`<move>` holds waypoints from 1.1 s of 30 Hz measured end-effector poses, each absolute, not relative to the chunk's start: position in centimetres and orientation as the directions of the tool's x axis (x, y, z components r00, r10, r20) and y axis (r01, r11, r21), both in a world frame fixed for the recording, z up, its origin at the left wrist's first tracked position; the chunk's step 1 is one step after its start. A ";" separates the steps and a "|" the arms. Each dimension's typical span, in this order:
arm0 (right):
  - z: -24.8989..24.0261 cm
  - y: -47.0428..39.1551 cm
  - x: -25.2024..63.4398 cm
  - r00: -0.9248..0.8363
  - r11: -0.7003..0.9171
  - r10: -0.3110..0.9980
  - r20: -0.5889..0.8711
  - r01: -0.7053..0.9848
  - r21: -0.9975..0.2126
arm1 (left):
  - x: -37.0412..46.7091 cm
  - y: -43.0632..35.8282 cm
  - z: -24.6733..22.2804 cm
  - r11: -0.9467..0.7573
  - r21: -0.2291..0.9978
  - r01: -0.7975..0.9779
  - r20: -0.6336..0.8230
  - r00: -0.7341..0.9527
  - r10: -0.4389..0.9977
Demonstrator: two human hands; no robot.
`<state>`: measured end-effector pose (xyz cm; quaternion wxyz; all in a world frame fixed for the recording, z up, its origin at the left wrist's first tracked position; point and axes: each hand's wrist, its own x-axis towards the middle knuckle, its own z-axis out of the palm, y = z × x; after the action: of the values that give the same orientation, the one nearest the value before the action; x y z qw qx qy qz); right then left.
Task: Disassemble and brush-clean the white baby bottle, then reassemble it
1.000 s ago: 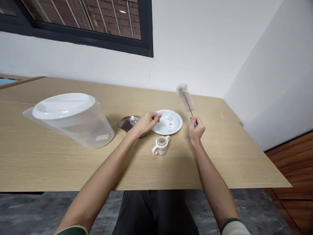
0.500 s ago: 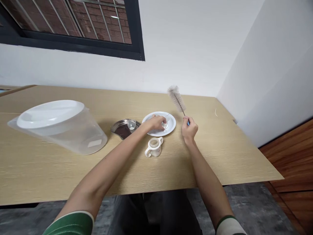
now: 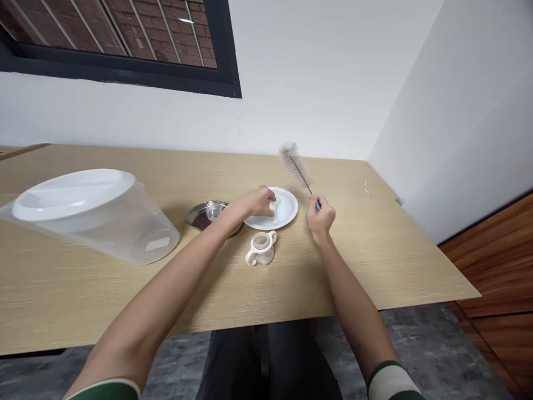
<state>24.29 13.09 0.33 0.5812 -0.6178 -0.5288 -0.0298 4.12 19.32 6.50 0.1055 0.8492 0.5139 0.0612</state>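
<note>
My right hand (image 3: 320,215) is closed round the blue handle of a bottle brush (image 3: 295,165), whose pale bristles point up and to the left. Over the left part of a white plate (image 3: 287,210), my left hand (image 3: 261,202) has its fingers pinched on a small whitish item (image 3: 272,206), too small to name. A thin straw-like piece sticks out beside it. Just in front of the plate stands a white two-handled cup part (image 3: 262,247). To the left, a steel tray (image 3: 195,218) holds a small clear cup (image 3: 214,211), partly hidden by my left forearm.
A large translucent pitcher (image 3: 145,222) with a white lid stands at the left on the wooden table (image 3: 291,289). A thin pale strip (image 3: 366,187) lies at the back right. Behind the table are a white wall and a barred window.
My left hand has moved a little left over the plate, with the whitish item between its fingers. My right hand still holds the brush. The view has shifted slightly.
</note>
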 end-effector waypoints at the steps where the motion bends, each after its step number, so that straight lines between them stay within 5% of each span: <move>1: 0.3 13.1 24.3 0.428 0.239 0.621 0.657 0.694 -0.679 | 3.4 19.0 6.5 -0.446 0.312 0.839 0.061 0.451 0.890; 6: 0.2 12.7 23.9 0.265 0.326 0.648 0.714 0.751 -0.574 | -0.5 17.0 4.2 -0.330 0.789 0.519 0.265 0.197 0.944; 9: 0.1 12.2 23.3 0.120 0.405 0.641 0.759 0.787 -0.466 | -1.8 16.4 2.0 -0.300 0.916 0.267 0.302 0.037 0.953; 16: -0.3 11.9 22.4 -0.111 0.482 0.655 0.748 0.823 -0.300 | -2.7 15.8 0.5 -0.368 0.926 0.083 0.378 -0.180 0.908; 21: -0.2 12.1 22.6 0.021 0.338 0.687 0.726 0.876 -0.345 | -3.3 14.4 1.1 -0.337 0.938 0.083 0.347 -0.235 0.908; 28: 0.4 11.4 21.9 -0.091 0.429 0.684 0.723 0.853 -0.299 | -3.6 14.5 0.7 -0.359 0.933 -0.012 0.346 -0.239 0.907; 33: 0.6 11.5 22.5 0.033 0.343 0.686 0.727 0.866 -0.363 | -3.6 14.5 0.6 -0.374 0.926 -0.055 0.352 -0.234 0.906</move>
<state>22.46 11.48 0.62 0.4452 -0.5640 -0.6881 -0.1013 -3.56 14.54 0.62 0.3640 0.5006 0.4251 0.6605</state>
